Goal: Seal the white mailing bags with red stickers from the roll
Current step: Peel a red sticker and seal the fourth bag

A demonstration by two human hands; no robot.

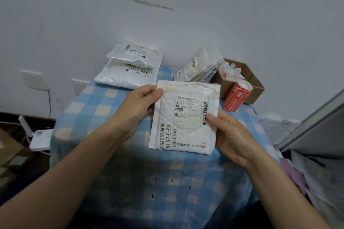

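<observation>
The white mailing bag [184, 117] is held up over the blue checked tablecloth [111, 154], label side facing the camera; the left hand [137, 106] pinches its top left corner, and the right hand [229, 135] grips the right edge with the thumb on a barcode. The roll of red stickers [237, 96] sits back right, tilted against a cardboard box [255, 83] with paper scraps in it; a stack of two bags [130, 69] lies back left, and some other bags [199, 65] are propped just beside the box.

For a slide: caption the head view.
Left hand and right hand hold a white padded mailing bag over a blue checked tablecloth.
</observation>
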